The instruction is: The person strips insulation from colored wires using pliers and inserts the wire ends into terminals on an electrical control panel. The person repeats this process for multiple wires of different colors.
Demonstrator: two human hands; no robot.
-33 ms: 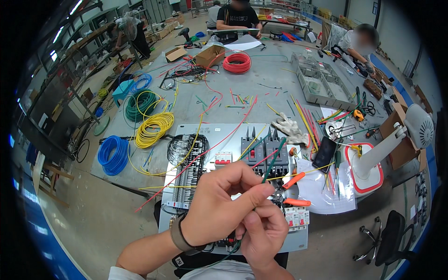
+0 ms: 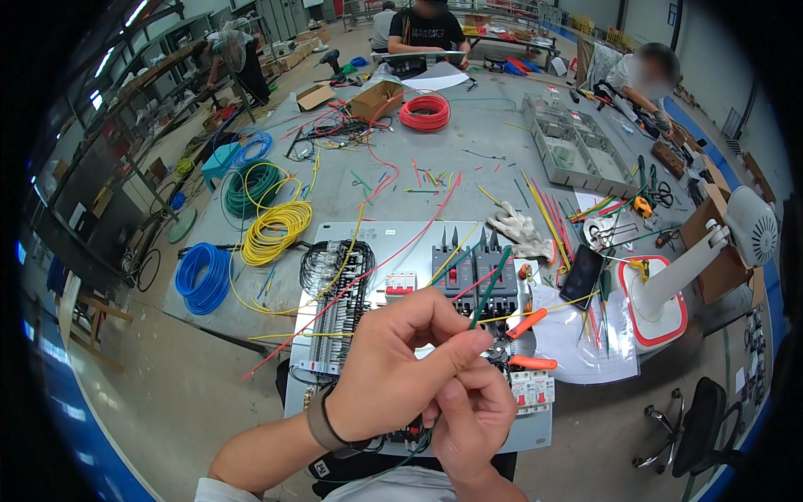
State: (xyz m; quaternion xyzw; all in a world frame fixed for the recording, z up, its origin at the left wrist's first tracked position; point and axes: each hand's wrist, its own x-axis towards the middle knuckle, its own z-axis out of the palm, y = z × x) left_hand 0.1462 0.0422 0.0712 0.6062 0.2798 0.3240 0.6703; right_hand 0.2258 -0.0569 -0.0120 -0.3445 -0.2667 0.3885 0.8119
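In front of my body my left hand (image 2: 393, 360), with a band at its wrist, pinches a green wire (image 2: 493, 284) between thumb and fingertips. One end of it sticks up past the fingers; whether that end is sleeved I cannot tell. Close below, my right hand (image 2: 473, 418) is closed in a pinch on the lower part of the same wire, which trails down towards my lap. Beneath both hands lies a metal mounting plate (image 2: 389, 247) carrying black circuit breakers (image 2: 452, 272), small white breakers (image 2: 532, 391) and a terminal strip (image 2: 335, 293). Orange-handled pliers (image 2: 533, 363) rest beside my fingers.
Coils of blue (image 2: 203, 279), yellow (image 2: 276, 230), green (image 2: 251, 191) and red wire (image 2: 424, 113) lie on the table. To the right are a glove (image 2: 520, 232), a phone (image 2: 583, 272), a white fan (image 2: 686, 268) and a grey parts bin (image 2: 577, 151). Other people work at the table's far side.
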